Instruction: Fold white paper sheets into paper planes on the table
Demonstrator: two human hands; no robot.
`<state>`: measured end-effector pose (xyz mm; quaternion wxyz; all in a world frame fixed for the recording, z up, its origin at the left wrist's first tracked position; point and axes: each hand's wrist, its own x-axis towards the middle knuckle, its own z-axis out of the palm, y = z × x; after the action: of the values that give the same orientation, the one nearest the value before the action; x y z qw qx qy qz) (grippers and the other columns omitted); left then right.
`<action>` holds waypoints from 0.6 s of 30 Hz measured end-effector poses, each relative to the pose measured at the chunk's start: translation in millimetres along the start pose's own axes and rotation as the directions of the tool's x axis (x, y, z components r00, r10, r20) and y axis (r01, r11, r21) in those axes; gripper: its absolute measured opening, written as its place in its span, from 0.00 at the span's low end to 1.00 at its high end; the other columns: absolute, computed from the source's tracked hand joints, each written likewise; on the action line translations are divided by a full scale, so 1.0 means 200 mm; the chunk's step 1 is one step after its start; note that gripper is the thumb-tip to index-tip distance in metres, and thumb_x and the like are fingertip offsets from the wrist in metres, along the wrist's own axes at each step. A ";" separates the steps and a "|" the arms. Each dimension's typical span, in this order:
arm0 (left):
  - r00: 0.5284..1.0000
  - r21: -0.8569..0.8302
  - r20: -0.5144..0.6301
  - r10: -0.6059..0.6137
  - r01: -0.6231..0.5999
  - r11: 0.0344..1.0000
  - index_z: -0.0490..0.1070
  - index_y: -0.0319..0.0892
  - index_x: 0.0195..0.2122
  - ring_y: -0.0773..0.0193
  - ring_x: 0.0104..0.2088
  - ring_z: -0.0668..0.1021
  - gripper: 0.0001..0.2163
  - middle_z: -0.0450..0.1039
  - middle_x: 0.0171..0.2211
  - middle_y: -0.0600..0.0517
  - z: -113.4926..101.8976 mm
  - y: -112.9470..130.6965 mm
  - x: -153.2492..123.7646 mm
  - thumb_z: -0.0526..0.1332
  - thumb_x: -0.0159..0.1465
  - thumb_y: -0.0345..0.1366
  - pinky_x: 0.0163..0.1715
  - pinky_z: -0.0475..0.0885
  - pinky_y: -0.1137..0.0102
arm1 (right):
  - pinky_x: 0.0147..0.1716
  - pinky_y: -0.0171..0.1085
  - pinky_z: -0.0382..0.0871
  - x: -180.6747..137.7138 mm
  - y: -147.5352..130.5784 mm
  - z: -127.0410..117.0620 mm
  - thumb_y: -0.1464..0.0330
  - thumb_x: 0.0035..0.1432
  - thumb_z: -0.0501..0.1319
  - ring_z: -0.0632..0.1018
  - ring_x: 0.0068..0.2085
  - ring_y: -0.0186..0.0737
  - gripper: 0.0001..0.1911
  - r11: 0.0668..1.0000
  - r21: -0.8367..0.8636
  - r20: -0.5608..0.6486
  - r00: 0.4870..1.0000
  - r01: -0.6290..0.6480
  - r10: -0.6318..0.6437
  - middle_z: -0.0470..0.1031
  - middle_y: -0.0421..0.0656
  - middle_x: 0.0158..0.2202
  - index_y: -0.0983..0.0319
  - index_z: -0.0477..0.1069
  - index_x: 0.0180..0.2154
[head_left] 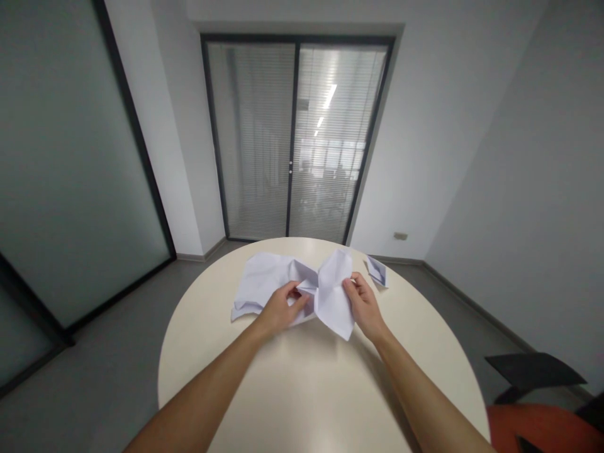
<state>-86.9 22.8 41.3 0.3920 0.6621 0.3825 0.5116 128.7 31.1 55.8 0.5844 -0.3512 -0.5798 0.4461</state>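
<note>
Both hands work at a folded white paper sheet (333, 296) held just above the far half of a round cream table (306, 390). The left hand (280, 309) pinches the sheet's left point between thumb and fingers; the right hand (362, 302) closes on its right edge. Behind the left hand lies a crumpled white sheet (264, 280), flat on the table and touching the held paper. A small folded paper piece (377, 272) sits near the right hand, apart from it, by the table's far rim
</note>
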 end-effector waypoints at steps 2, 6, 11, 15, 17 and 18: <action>0.999 -0.081 0.035 -0.022 0.024 0.996 0.74 0.39 0.45 0.56 0.42 0.78 0.17 0.78 0.39 0.46 0.01 0.03 -0.02 0.64 0.62 0.47 0.45 0.71 0.65 | 0.22 0.31 0.61 -0.01 -0.01 0.03 0.48 0.55 0.66 0.68 0.23 0.33 0.21 1.000 0.016 0.000 1.000 0.013 -0.013 0.68 0.34 0.25 0.57 0.65 0.34; 0.994 -0.255 0.086 -0.074 0.094 0.962 0.66 0.40 0.55 0.53 0.46 0.78 0.24 0.76 0.48 0.45 0.01 0.09 -0.04 0.62 0.64 0.50 0.46 0.72 0.62 | 0.26 0.33 0.65 -0.03 -0.03 0.06 0.49 0.56 0.66 0.70 0.27 0.35 0.20 0.999 0.051 0.051 0.999 0.002 -0.005 0.71 0.36 0.28 0.57 0.66 0.34; 0.999 -0.170 0.024 0.033 -0.028 0.985 0.63 0.41 0.58 0.51 0.56 0.73 0.29 0.71 0.57 0.42 0.02 0.09 -0.04 0.69 0.57 0.41 0.57 0.67 0.60 | 0.32 0.36 0.70 -0.04 -0.03 0.08 0.51 0.57 0.65 0.75 0.31 0.39 0.17 0.984 0.162 0.108 0.993 -0.069 0.052 0.76 0.38 0.33 0.56 0.69 0.39; 0.983 -0.018 -0.180 0.039 -0.042 0.999 0.66 0.41 0.54 0.53 0.50 0.77 0.25 0.75 0.51 0.43 0.03 0.07 -0.02 0.69 0.57 0.40 0.51 0.71 0.62 | 0.34 0.39 0.71 -0.04 -0.03 0.08 0.51 0.57 0.66 0.78 0.34 0.43 0.18 0.967 0.226 0.148 0.985 -0.118 0.086 0.79 0.41 0.37 0.55 0.70 0.42; 0.965 0.106 -0.253 0.075 -0.050 0.993 0.68 0.42 0.52 0.54 0.47 0.78 0.24 0.76 0.49 0.44 0.02 0.06 -0.02 0.70 0.56 0.39 0.47 0.72 0.64 | 0.34 0.38 0.71 -0.04 -0.02 0.08 0.52 0.56 0.66 0.78 0.33 0.42 0.18 0.964 0.229 0.183 0.978 -0.139 0.097 0.79 0.41 0.37 0.56 0.71 0.42; 0.958 0.165 -0.269 0.094 -0.051 0.985 0.69 0.43 0.51 0.55 0.45 0.79 0.20 0.77 0.48 0.45 0.02 0.06 -0.02 0.69 0.57 0.39 0.46 0.72 0.65 | 0.34 0.38 0.71 -0.04 -0.02 0.08 0.52 0.56 0.67 0.78 0.33 0.42 0.18 0.962 0.227 0.202 0.974 -0.151 0.105 0.80 0.41 0.37 0.56 0.72 0.42</action>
<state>-82.6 14.0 49.9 0.2625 0.6266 0.4478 0.5813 113.1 19.7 57.3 0.5349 -0.2711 -0.5500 0.5813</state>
